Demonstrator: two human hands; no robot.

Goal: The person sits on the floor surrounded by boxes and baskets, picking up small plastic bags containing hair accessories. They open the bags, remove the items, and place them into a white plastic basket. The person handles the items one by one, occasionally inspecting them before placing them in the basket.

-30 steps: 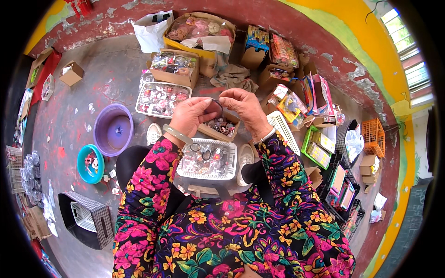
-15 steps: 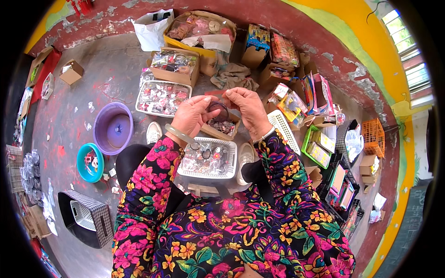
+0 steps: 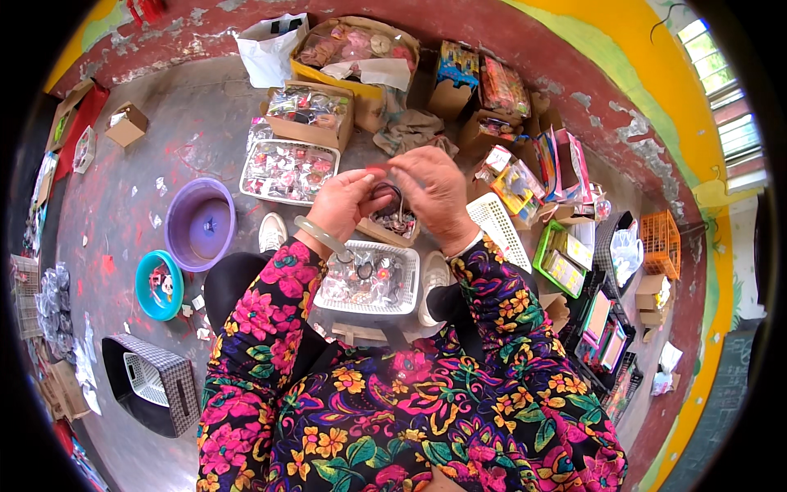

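Note:
My left hand and my right hand meet above my lap, and both pinch a small dark ring-shaped trinket with a red bit at its top. A pale bangle circles my left wrist. Below the hands sits a small cardboard box of trinkets. Nearer my body, a white plastic basket with several wrapped small items rests on my knees. My sleeves are flowered in pink and yellow.
On the floor to the left stand a purple basin, a teal bowl and a checked basket. A clear tray of trinkets, cardboard boxes and packaged goods crowd the far side and right.
Both hands have lifted slightly and spread a little, with the dark ring and its red bit now showing between the fingertips.

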